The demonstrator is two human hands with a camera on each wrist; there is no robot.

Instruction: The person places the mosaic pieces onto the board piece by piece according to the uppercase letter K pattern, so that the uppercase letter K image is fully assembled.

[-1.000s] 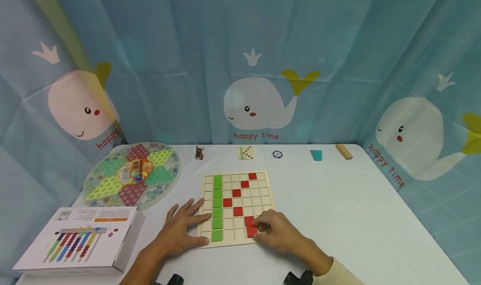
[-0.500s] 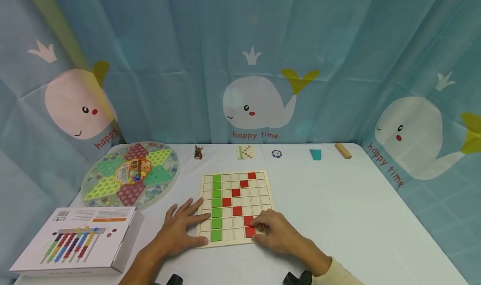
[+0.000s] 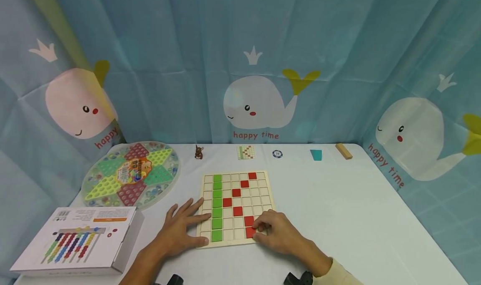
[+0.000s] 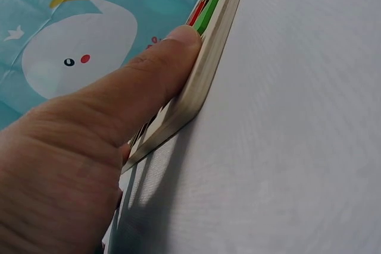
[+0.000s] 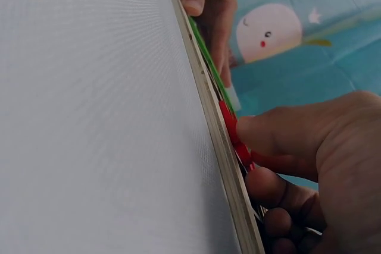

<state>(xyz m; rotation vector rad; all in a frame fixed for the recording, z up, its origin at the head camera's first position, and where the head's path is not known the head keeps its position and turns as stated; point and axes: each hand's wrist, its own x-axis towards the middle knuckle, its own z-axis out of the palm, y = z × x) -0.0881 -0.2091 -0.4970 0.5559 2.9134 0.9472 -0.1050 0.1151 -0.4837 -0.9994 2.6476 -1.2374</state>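
A wooden grid board point(image 3: 233, 244) lies at the middle front of the table. Its squares hold a column of green tiles point(image 3: 216, 213) and a bent line of red tiles point(image 3: 237, 211). My left hand point(image 3: 176, 230) rests spread on the left edge, thumb pressing the near left corner; the left wrist view shows that thumb point(image 4: 155, 63) flat on the rim. At the near edge, the curled thumb and index finger of my right hand point(image 3: 279, 232) pinch the nearest red tile point(image 3: 249, 232). In the right wrist view, red point(image 5: 226, 114) shows at that thumb's tip.
A white box point(image 3: 79, 239) and a round Chinese checkers board point(image 3: 109, 189) stand at the left. Along the back lie a brown figurine point(image 3: 198, 152), a pattern card point(image 3: 246, 152), a poker chip point(image 3: 277, 154), a teal piece point(image 3: 316, 155) and a wooden block point(image 3: 343, 151).
The nearest red tile has shifted very slightly left, and my right fingertips sit a little further right on it. My left hand has stayed in place.
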